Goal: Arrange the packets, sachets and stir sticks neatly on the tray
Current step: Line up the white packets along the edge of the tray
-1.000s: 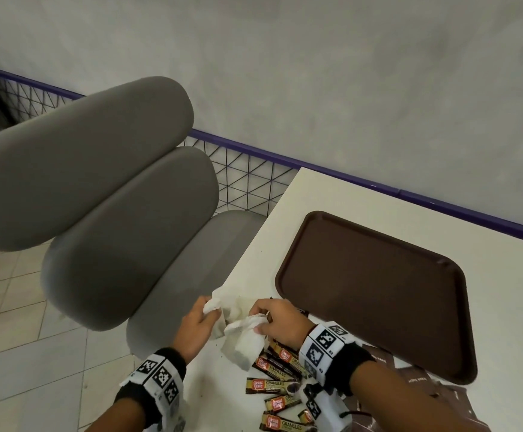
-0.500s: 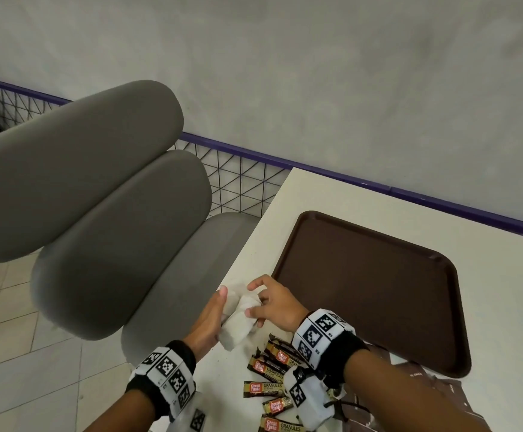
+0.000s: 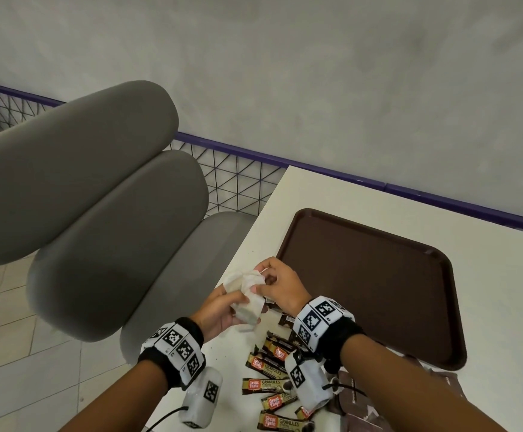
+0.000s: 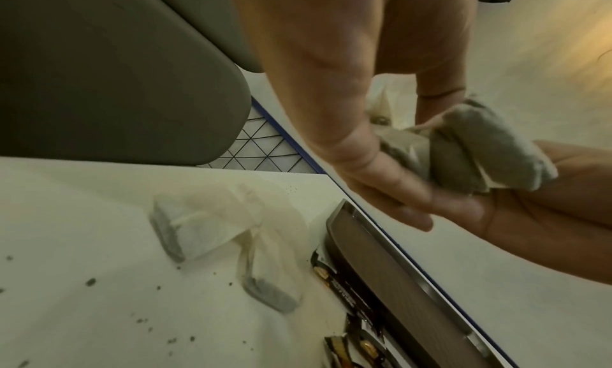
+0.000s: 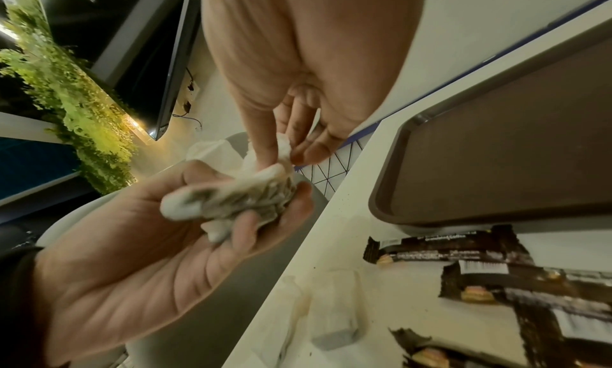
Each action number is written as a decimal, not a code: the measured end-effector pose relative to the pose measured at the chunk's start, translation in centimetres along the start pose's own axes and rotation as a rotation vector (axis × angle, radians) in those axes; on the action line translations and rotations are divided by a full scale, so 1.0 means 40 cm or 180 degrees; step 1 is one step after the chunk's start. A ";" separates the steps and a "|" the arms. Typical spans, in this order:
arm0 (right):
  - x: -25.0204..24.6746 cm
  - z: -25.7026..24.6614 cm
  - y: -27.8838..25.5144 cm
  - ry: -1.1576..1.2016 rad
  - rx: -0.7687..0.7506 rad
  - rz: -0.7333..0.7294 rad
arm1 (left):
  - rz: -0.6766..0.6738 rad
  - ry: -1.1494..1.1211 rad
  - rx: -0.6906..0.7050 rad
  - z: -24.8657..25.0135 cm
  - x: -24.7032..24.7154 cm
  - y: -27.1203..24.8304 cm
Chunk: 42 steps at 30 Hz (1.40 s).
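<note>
A bundle of white tea bags [image 3: 247,291] lies in my left hand [image 3: 238,302], palm up with the fingers curled round it, above the table's left edge. My right hand [image 3: 261,280] pinches the top of the bundle [image 5: 265,190] between thumb and fingers [image 5: 265,148]. Two more tea bags [image 4: 185,227] lie flat on the white table [image 3: 331,188] below the hands. The brown tray [image 3: 369,285] sits bare just right of my hands. Coffee sachets [image 3: 269,369] are scattered near my right wrist. I see no stir sticks.
Brown flat packets [image 3: 363,397] lie at the table's near right, partly under my right forearm. A grey padded chair [image 3: 98,213] stands close to the table's left edge. Dark crumbs [image 4: 89,282] dot the table. A purple rail [image 3: 441,201] and a wall run behind.
The tea bags, earlier loose between both hands, are now bunched in my left palm. Both hands have risen a little off the table, and my right hand has shifted to the bundle's top.
</note>
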State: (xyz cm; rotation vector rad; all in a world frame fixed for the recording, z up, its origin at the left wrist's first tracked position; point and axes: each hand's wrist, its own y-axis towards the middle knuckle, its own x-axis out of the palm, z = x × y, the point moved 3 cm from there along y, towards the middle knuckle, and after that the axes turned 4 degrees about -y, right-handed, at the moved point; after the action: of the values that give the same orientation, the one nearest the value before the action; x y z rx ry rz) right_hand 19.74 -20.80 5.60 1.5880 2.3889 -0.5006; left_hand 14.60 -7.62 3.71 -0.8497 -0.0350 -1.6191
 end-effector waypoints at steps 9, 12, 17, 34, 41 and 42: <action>-0.061 0.005 -0.014 0.0670 -0.0023 0.0555 | 0.0327 0.0282 0.0275 0.024 0.053 0.024; -0.093 0.022 -0.032 0.0689 0.0070 0.0616 | 0.0326 0.0227 0.0325 0.026 0.086 0.033; -0.145 0.042 -0.068 0.0766 0.0334 0.0446 | 0.0271 0.0217 0.0278 0.017 0.153 0.048; -0.176 0.022 -0.061 0.1259 0.0395 0.1066 | -0.0007 -0.0094 0.0132 0.063 0.145 0.066; -0.201 0.027 -0.030 0.1406 0.0298 0.1371 | 0.0206 -0.0011 0.0031 0.083 0.131 0.102; -0.211 0.029 -0.026 0.1389 0.0282 0.1353 | 0.0251 -0.0072 0.0033 0.085 0.134 0.107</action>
State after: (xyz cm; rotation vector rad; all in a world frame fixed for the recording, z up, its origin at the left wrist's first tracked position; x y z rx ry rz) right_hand 22.05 -28.78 7.85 2.3701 2.2142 -0.1885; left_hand 20.11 -11.64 7.23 -0.8514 -0.0255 -1.5345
